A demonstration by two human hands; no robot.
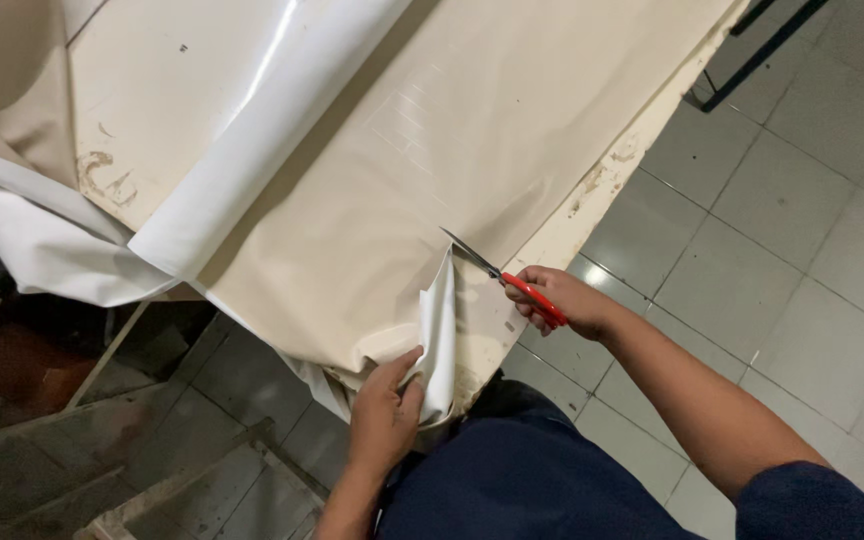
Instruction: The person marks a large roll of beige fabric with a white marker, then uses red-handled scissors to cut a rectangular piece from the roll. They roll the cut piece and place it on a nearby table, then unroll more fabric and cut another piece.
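No bin, box or tray is in view; the work lies directly on a worn cream-painted table [592, 190] with chipped edges.

A large sheet of glossy cream vinyl-like material [372, 200] is spread across the table and hangs over its near edge. A long rolled or folded band of the same material, white on its shiny face [252, 140], lies diagonally across the sheet's upper left part. More loose white material [32, 230] is bunched off the table's left side.

The right hand [567, 300] is closed around the red plastic handles of a pair of scissors [507, 278]. The steel blades point up and left, lying on the sheet at the head of a cut that runs in from the near edge. The blades look nearly closed; the exact gap cannot be told.

The left hand [384, 410] pinches the freed flap of the sheet [439, 335] just beside the cut, thumb on top, fingers curled beneath. The flap stands curled upward, showing its white underside.

Below the table is a grey tiled floor [782, 250]. The person's dark blue garment [532, 480] fills the lower frame.
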